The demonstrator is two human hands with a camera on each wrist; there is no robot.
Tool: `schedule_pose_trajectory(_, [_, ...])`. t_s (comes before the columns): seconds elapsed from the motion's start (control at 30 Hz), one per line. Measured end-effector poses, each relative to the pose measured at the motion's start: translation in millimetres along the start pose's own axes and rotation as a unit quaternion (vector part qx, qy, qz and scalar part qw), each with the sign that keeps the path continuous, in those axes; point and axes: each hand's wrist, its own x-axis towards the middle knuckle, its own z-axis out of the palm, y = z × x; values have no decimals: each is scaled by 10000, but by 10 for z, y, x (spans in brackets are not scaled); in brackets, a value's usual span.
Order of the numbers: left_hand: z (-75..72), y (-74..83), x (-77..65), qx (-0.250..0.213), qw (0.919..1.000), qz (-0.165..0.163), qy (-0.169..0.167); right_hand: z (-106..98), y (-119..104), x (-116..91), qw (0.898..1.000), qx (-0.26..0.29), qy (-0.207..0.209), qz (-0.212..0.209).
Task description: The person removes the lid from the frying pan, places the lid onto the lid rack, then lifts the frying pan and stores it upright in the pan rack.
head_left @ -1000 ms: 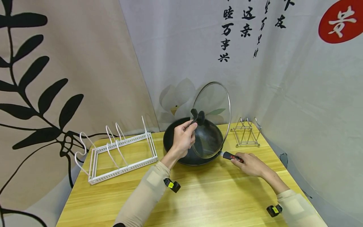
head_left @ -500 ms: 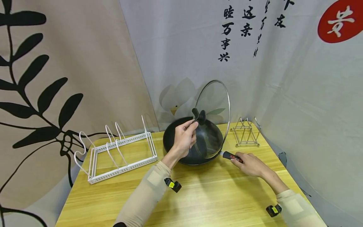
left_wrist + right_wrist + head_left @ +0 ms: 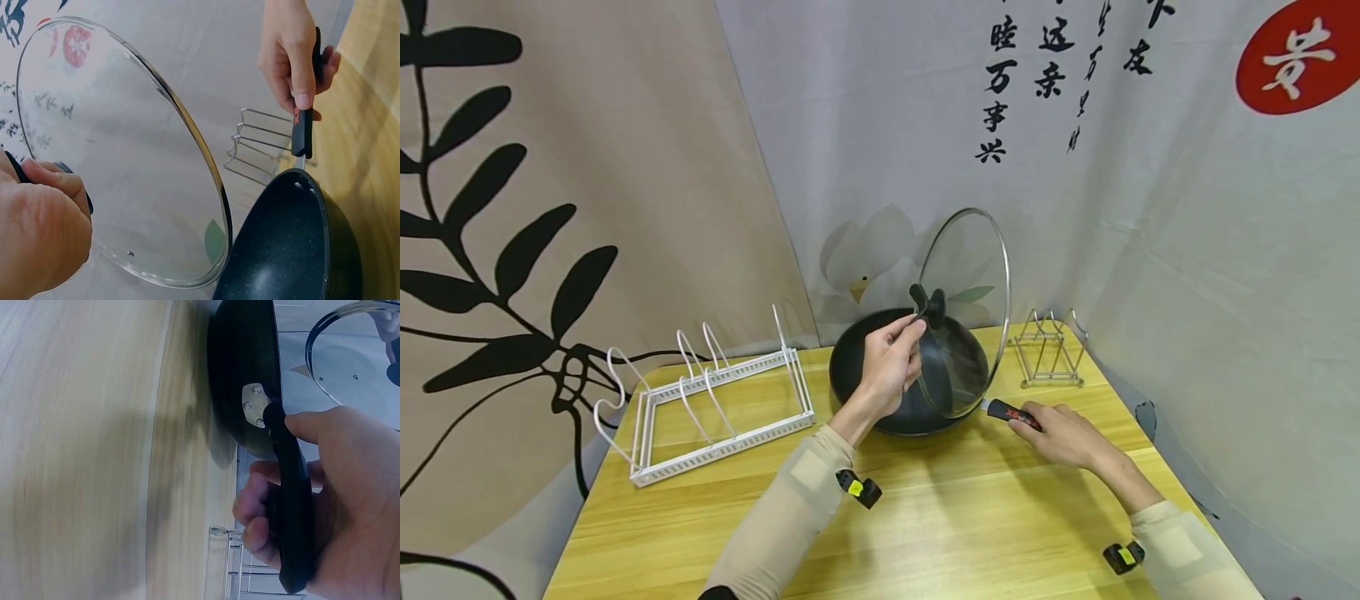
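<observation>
My left hand [image 3: 887, 371] grips the black knob [image 3: 934, 307] of a clear glass lid [image 3: 967, 250] with a metal rim. The lid is held nearly upright above a black wok [image 3: 857, 358], which sits on the wooden table. In the left wrist view the lid's lower rim overlaps the wok's edge; whether they touch I cannot tell. My right hand [image 3: 1063, 433] holds the wok's black handle [image 3: 294, 506], its fingers curled beneath and the thumb along the top, as the right wrist view shows. The wok's dark inside [image 3: 275, 250] appears in the left wrist view.
A white rack [image 3: 722, 450] with upright loops lies on the left of the table [image 3: 940, 517]. At the back right stands a small metal wire rack [image 3: 1051, 358], close behind the wok handle. A printed cloth [image 3: 880, 125] hangs behind the table.
The lid has shifted slightly up and to the right with my left hand and turned a little more edge-on. My right hand and the wok stay nearly still.
</observation>
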Motion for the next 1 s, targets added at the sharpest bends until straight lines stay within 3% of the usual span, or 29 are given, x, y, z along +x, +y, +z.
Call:
schedule_pose_trajectory(0.67, [82,-10,13,-195,9998,7,-42,-68,47,-87,9994,286,-100,-179])
schedule_pose_trajectory(1.0, [119,-17,15,-321,9995,-12,-33,-106,70,-121,9985,281,-27,-469])
